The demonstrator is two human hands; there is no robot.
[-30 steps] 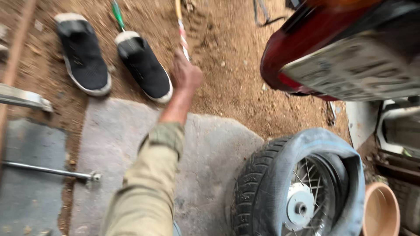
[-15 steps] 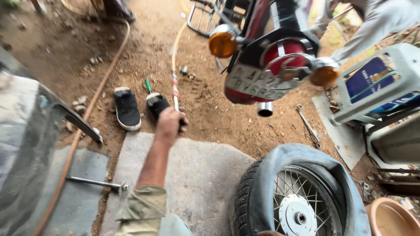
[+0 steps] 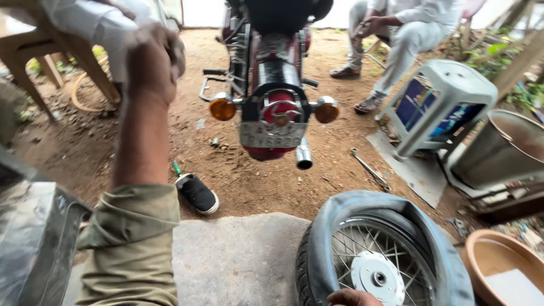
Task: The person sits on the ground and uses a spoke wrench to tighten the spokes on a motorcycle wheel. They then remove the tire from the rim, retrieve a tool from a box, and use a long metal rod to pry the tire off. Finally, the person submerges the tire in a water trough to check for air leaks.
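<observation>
My left hand [image 3: 153,54] is raised high at the upper left, blurred, with its fingers curled into a fist and nothing visible in it; the olive sleeve [image 3: 133,243] runs down to the bottom edge. My right hand [image 3: 352,297] shows only as knuckles at the bottom edge, gripping the tyre of a spoked motorcycle wheel [image 3: 317,249] that stands upright on a stone slab [image 3: 238,255]. A bluish tube or liner wraps the tyre's outer rim. Beyond it stands a red motorcycle [image 3: 275,113], seen from behind.
A black shoe [image 3: 197,192] and a spanner [image 3: 368,169] lie on the dirt. A white plastic stool [image 3: 447,96], a metal tub [image 3: 498,150] and a clay bowl [image 3: 498,260] sit at the right. Two people in white sit at the back [image 3: 396,34] [image 3: 96,22]. Crumpled sheet metal [image 3: 34,238] lies at the left.
The view has tilted up from the ground to the motorcycle. My left hand has lifted from the thin striped rod near the shoes up into the air. The wheel has stayed put.
</observation>
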